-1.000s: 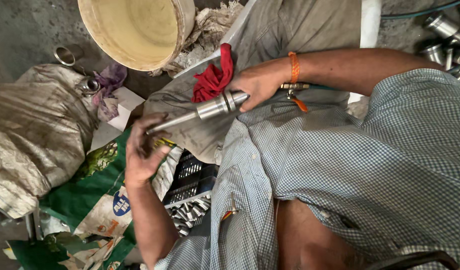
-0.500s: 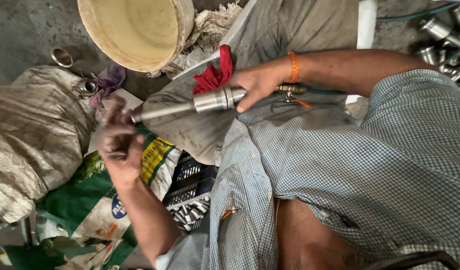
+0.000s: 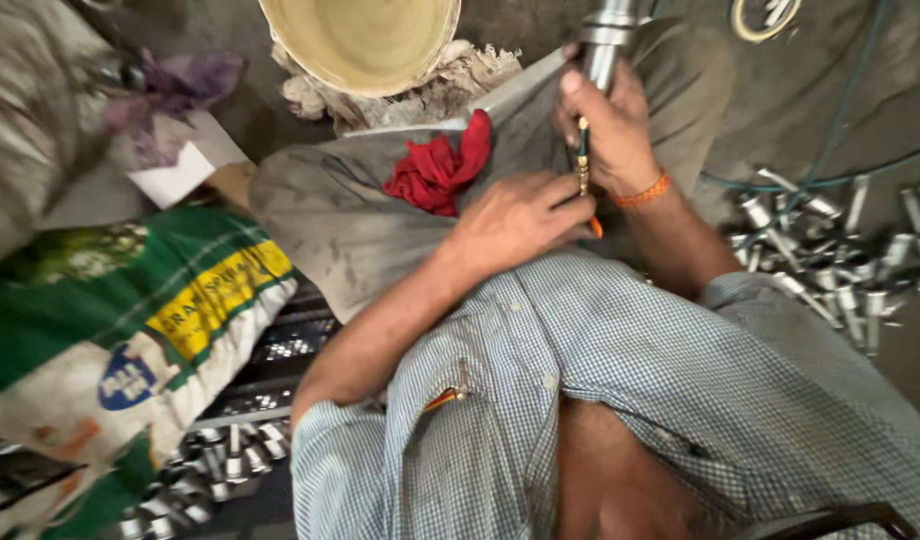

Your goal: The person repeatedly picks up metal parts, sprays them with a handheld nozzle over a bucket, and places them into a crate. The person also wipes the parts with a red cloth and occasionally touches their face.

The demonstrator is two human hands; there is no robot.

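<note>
While right hand (image 3: pixel 615 125) grips, metal shaft (image 3: pixel 602 45) points away, seemingly upright.

My right hand (image 3: pixel 612 125) grips a long silver metal shaft (image 3: pixel 602 45) upright, thumb laid along it, the upper end running out of view. My left hand (image 3: pixel 520 215) sits just below the right, fingers pinched on a thin brass-coloured rod (image 3: pixel 583 160) at the shaft's lower end. A crumpled red cloth (image 3: pixel 438 170) lies on my grey trouser leg (image 3: pixel 320 215), just beside the left hand. Above the cloth, well apart from both hands, stands a round yellowish bowl (image 3: pixel 365 40). A heap of short silver metal fittings (image 3: pixel 830 255) lies on the floor beyond my right forearm. A green, white and yellow woven sack (image 3: pixel 110 320) lies beyond my left elbow.
</note>
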